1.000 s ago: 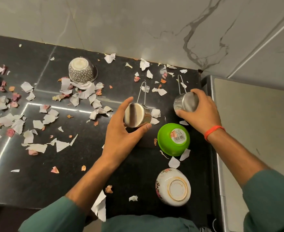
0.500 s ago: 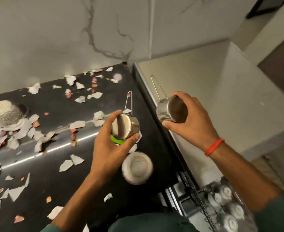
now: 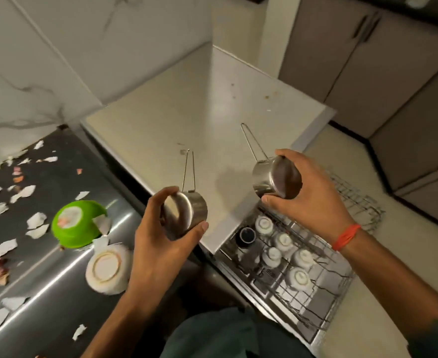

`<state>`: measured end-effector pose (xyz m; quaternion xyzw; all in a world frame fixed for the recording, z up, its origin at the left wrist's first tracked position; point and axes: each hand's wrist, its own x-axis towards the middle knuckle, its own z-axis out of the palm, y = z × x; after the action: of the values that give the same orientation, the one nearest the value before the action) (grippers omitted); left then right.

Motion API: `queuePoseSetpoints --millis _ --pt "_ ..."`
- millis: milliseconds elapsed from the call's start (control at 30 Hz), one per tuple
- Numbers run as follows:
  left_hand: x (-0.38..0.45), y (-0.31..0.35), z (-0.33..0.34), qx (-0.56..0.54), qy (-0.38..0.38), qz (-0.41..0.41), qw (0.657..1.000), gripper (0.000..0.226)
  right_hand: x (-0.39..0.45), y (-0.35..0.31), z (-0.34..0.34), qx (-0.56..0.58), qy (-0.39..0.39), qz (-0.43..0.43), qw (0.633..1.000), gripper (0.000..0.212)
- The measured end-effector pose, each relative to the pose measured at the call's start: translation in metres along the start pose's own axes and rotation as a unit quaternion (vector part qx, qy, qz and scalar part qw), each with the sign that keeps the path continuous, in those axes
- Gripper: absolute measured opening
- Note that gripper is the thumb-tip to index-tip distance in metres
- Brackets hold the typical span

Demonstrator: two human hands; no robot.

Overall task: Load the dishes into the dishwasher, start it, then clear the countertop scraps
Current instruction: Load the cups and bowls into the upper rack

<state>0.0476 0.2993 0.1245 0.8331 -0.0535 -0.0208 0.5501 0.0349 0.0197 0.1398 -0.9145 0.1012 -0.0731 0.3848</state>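
Right hand: my right hand [image 3: 313, 200] grips a steel cup [image 3: 277, 180] by its body, thumb under and fingers over the far side, its mouth turned toward me.
Right cup axis: its wire handle [image 3: 252, 142] points up and away to the left, so the long axis runs away from me, tilted.
Left hand: my left hand [image 3: 161, 236] holds a second steel cup [image 3: 187, 211] between thumb and fingers, and its wire loop [image 3: 189, 167] stands almost straight up.
Key relation: the dishwasher rack [image 3: 323, 288] lies below and slightly toward me from the right hand; the right hand is the nearer one, hanging over the rack's far edge, while the left is over the corner of the pale counter [image 3: 200, 112], beside the rack.
In the rack: several white cups [image 3: 300, 277] sit upside down and a dark cup [image 3: 246, 235] sits at the back left; they fill the left part, while the wire grid to the right looks bare.
Judgement: I think the right cup goes down first, mouth turned under, into that bare part; the long handle could catch on the tines or knock a white cup.
Left behind: on the dark countertop [image 3: 57, 293] a green bowl [image 3: 78, 223] and a white bowl [image 3: 107, 270] lie upside down, just beside each other.
Scraps: torn paper and peel scraps [image 3: 3, 249] are scattered over that countertop, well apart from the rack.
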Motion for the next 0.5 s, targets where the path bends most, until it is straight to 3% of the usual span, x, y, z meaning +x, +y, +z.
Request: queuePoseSetpoints --millis 133,500 --pt "-0.014 0.022 0.041 0.005 -0.044 0.007 0.999 0.069 -0.025 0.057 -0.043 -0.001 0.028 0.043 0.999 0.085" --pt "-0.039 0.048 0.121 0.023 -0.106 -0.022 0.994 0.073 -0.06 0.201 -0.087 -0.059 -0.016 0.151 0.987 0.087"
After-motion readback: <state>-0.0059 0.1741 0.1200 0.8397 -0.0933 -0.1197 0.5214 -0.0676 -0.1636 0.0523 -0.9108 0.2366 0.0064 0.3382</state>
